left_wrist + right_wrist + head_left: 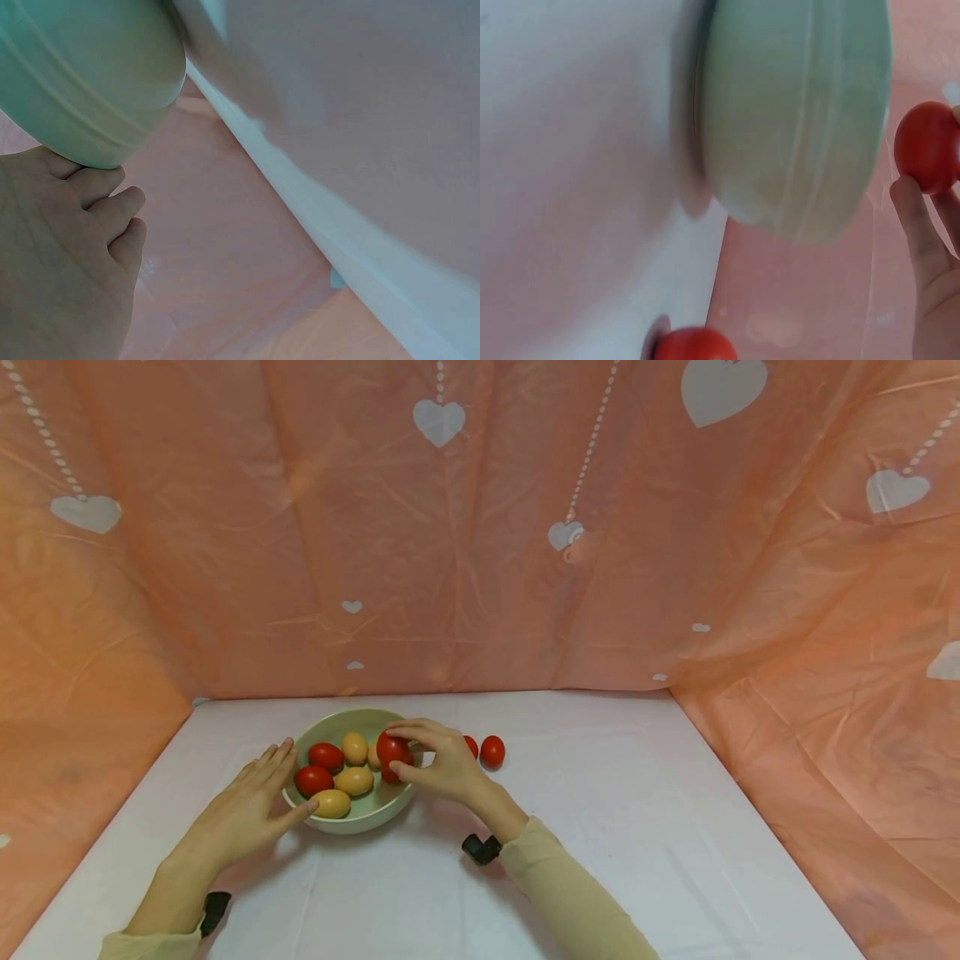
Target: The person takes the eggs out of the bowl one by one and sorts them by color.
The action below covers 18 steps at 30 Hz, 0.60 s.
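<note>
A pale green bowl (356,823) stands on the white table, with several red and tan eggs inside. In the head view my right hand (442,766) is over the bowl's right side, pinching a red egg (392,747) between thumb and fingers. Just below that one shows part of another red egg (393,772). The right wrist view has the held red egg (928,148) beside the bowl's rim. My left hand (243,810) lies against the bowl's left side, fingers fairly straight. Its thumb reaches the rim near a tan egg (332,804).
To the right of the bowl lie two red eggs, one (492,752) fully visible and one (471,746) partly behind my right hand. A peach curtain (450,568) with hearts encloses the table's (637,827) back and sides.
</note>
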Tool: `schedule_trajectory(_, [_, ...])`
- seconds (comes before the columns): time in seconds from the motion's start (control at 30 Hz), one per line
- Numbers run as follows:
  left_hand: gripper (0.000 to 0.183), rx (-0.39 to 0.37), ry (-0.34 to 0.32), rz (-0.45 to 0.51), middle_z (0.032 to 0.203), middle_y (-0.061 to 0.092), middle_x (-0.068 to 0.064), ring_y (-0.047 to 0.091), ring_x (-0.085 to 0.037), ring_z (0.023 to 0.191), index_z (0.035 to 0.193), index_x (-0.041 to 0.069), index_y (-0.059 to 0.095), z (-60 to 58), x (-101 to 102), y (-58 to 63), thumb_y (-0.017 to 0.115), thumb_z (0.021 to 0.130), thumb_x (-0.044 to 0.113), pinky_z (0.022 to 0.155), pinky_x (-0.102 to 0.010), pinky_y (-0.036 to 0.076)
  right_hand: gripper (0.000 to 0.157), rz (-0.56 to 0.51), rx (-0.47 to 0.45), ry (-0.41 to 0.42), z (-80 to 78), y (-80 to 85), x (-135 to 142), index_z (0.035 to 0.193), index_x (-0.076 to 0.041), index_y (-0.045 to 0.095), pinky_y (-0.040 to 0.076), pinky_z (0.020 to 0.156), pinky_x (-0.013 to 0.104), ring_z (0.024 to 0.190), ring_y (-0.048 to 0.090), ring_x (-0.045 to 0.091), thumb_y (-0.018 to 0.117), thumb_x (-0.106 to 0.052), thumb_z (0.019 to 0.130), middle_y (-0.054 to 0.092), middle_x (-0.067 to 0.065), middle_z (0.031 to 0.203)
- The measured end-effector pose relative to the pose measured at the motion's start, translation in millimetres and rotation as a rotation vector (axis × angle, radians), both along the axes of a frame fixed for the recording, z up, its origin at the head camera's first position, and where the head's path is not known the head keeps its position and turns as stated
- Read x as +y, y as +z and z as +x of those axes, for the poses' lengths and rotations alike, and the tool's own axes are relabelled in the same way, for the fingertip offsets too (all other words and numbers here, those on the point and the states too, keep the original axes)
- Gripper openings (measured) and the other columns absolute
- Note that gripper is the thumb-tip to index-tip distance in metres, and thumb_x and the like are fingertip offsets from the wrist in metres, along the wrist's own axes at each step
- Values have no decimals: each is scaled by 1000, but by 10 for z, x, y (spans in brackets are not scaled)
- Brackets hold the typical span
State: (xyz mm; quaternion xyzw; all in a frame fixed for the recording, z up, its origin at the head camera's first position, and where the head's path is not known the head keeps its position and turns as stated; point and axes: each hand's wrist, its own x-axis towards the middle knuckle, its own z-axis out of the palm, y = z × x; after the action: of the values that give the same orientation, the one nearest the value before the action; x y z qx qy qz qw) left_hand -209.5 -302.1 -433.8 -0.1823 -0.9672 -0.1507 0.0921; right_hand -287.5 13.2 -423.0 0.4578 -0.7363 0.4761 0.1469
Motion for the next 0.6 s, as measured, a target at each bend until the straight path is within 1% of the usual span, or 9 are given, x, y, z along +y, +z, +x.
schedule_trajectory(0.17, [93, 11, -6, 1, 166, 26, -29, 25, -50, 152, 157, -11, 33, 2, -3, -12, 65, 99, 54, 130, -49, 8, 42, -54, 28, -19, -48, -13, 151, 126, 4, 70, 61, 87, 23, 112, 71, 24, 82, 1, 86, 67, 21, 131])
schedule_trajectory(0.3, [93, 13, -6, 5, 166, 26, -29, 26, -51, 152, 157, -10, 33, 14, 1, -7, 65, 99, 54, 130, -53, 11, 42, -76, 55, -52, -95, -42, 294, 124, 4, 71, 61, 85, 23, 113, 71, 26, 83, 4, 84, 68, 21, 131])
schedule_trajectory(0.37, [93, 14, -6, 8, 166, 26, -29, 26, -51, 151, 157, -10, 33, 19, 3, -2, 65, 99, 54, 129, -55, 14, 43, -88, 57, -73, -117, -60, 369, 123, 5, 71, 63, 84, 26, 110, 72, 28, 83, 5, 82, 68, 21, 130])
schedule_trajectory(0.47, [93, 17, -8, 7, 167, 26, -29, 27, -51, 151, 157, -11, 33, 20, 5, 3, 66, 98, 54, 128, -56, 15, 44, -112, 51, -94, -151, -83, 476, 122, 6, 71, 65, 81, 34, 105, 73, 33, 84, 9, 80, 69, 22, 129])
schedule_trajectory(0.6, [92, 19, -13, 2, 166, 26, -29, 27, -51, 151, 157, -11, 33, 7, 8, -5, 65, 99, 53, 127, -58, 17, 44, -134, 43, -117, -156, -69, 604, 119, 13, 70, 65, 79, 45, 99, 73, 40, 82, 15, 78, 68, 28, 126])
